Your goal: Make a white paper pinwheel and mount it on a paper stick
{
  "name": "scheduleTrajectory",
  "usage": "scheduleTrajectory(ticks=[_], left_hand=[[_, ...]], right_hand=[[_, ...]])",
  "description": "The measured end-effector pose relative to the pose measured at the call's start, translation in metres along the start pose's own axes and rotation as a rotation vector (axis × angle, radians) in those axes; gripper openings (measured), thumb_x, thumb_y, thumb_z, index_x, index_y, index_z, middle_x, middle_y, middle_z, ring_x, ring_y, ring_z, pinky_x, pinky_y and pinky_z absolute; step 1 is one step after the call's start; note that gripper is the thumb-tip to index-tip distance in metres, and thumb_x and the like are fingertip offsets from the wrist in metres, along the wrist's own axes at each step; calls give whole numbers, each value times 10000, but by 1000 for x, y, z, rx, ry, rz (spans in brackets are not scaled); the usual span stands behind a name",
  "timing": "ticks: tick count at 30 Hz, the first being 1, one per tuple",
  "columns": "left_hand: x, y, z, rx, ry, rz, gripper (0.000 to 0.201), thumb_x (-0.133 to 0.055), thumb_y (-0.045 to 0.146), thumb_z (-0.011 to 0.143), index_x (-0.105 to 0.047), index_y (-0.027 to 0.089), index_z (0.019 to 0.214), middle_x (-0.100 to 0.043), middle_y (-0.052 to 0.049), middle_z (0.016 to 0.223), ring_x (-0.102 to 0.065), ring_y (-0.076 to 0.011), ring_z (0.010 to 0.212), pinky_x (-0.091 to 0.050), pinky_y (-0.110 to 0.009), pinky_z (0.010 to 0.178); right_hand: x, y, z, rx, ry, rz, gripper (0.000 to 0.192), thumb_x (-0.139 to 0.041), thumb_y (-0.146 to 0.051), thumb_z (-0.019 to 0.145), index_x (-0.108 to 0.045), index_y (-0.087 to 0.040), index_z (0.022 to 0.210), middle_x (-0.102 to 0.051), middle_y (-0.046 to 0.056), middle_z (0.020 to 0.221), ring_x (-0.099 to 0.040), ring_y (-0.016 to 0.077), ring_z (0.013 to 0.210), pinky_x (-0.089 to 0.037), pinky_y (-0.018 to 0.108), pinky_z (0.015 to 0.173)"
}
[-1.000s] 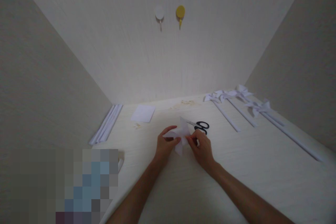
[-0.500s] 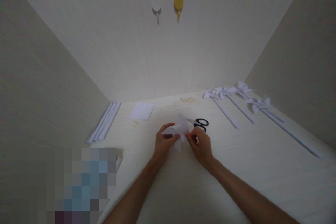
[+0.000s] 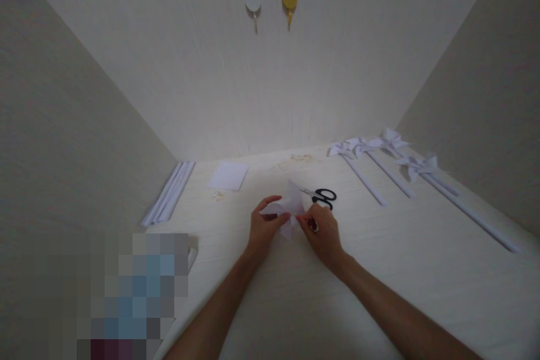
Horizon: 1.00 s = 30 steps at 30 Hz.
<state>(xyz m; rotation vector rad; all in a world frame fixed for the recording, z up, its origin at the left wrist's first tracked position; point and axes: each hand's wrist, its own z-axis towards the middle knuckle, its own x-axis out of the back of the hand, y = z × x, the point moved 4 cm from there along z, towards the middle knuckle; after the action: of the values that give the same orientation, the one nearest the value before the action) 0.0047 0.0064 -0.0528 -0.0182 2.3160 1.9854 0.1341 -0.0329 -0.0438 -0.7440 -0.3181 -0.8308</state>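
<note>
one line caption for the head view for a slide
Left hand and right hand pinch a folded white paper piece above the table, scissors behind, finished paper pinwheels at right.

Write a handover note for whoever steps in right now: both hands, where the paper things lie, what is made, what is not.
Left hand: pinching the left side of the folded white paper piece, held just above the table.
Right hand: pinching the same piece from the right.
Scissors: lying closed on the table just behind the hands.
Done: finished paper pinwheels on sticks lie in a row at far right.
Left: the piece in hand has no stick yet; bare paper sticks lie by the left wall, a flat white sheet beside them.
</note>
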Motion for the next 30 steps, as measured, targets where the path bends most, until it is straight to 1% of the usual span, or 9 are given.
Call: scheduleTrajectory(ticks=[3, 6, 9, 13, 17, 20, 25, 28, 30], left_hand=[[1, 1, 0, -19, 22, 43, 521, -688, 214, 490, -545, 128, 984, -593, 22, 534, -532, -98, 445, -421, -186, 441], [2, 0, 0, -69, 57, 103, 491, -675, 185, 494, -549, 131, 965, -533, 58, 463, -475, -73, 399, -371, -161, 403], [2, 0, 0, -131, 66, 135, 442, -661, 160, 501, -552, 136, 928, -485, 80, 436, -424, -54, 378, -322, -146, 380], [1, 2, -3, -197, 66, 145, 403, -639, 138, 508, -557, 142, 902, -472, 84, 438, -405, -48, 376, -296, -141, 373], [-1, 3, -6, -222, 67, 145, 392, -607, 103, 504, -564, 140, 892, -516, 64, 491, -438, -55, 403, -320, -144, 387], [-1, 3, -6, -222, 75, 147, 395, -600, 98, 502, -567, 138, 894, -541, 49, 538, -466, -62, 430, -352, -153, 413], [-1, 3, -6, -204, 59, 156, 374, -604, 104, 505, -570, 133, 877, -506, 63, 494, -424, -51, 399, -315, -147, 387], [-1, 4, -6, -203, 48, 145, 358, -611, 108, 505, -572, 133, 860, -492, 69, 479, -418, -50, 397, -309, -147, 386], [0, 3, -4, -190, 55, 130, 358, -616, 111, 504, -567, 136, 857, -489, 72, 474, -425, -53, 401, -310, -147, 388]], right_hand=[[-1, -3, -1, 58, 1, -34, 241, -473, -236, 810, -436, -185, 577, -424, -33, 511, -393, 109, 489, -305, 262, 551], [-2, -6, -1, 112, -5, -61, 256, -483, -215, 805, -439, -177, 555, -427, -33, 497, -387, 107, 484, -297, 268, 566], [-2, -7, -2, 146, -5, -95, 270, -487, -203, 800, -436, -177, 536, -425, -35, 482, -376, 105, 476, -288, 266, 568], [-3, -7, -3, 154, 3, -137, 281, -493, -203, 793, -422, -182, 521, -424, -37, 474, -363, 106, 472, -280, 265, 568], [-3, -7, -4, 168, -3, -135, 279, -493, -194, 790, -418, -183, 521, -420, -42, 471, -361, 103, 463, -277, 265, 565], [-4, -5, -4, 149, -24, -128, 272, -490, -209, 796, -424, -183, 534, -428, -37, 477, -371, 106, 464, -287, 264, 557], [-1, -2, -2, 65, -21, -79, 264, -479, -287, 811, -455, -182, 569, -452, -24, 490, -409, 114, 469, -311, 251, 511], [0, -1, -2, 25, -18, 10, 256, -502, -273, 797, -457, -181, 563, -449, -22, 494, -420, 106, 460, -329, 231, 468], [0, -1, -1, 20, -34, 89, 217, -524, -233, 782, -480, -177, 577, -465, -20, 509, -435, 100, 464, -352, 218, 458]])
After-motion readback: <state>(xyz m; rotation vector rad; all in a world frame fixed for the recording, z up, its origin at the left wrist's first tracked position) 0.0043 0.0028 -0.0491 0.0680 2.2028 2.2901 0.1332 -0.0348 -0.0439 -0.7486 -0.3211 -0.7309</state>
